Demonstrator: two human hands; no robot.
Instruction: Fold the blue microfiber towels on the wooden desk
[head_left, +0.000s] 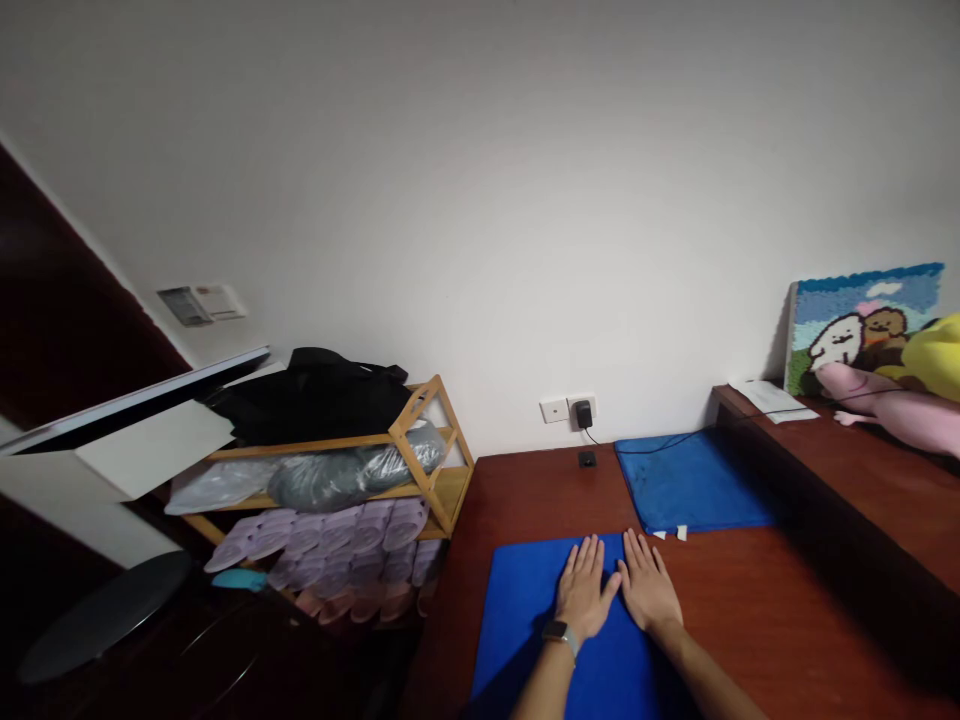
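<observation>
A bright blue cloth [517, 600] lies spread out on the reddish-brown wooden table [525, 490]. My left hand [585, 592] rests flat on it, fingers stretched forward, with a watch [559, 634] on the wrist. Close beside it, my right hand [648, 585] is also laid flat, at the cloth's right edge. The two thumbs are nearly touching. Neither hand grips anything. Behind my right hand, a second blue cloth [697, 485], folded, has small white tags on its front edge.
A black plug [583, 412] sits in the wall socket, its cable running rightward. A small black box [587, 459] is near the wall. At right, a raised surface holds papers [772, 400], a pink plush [892, 405] and a dog picture [862, 320]. A wooden rack [442, 450] with slippers stands left.
</observation>
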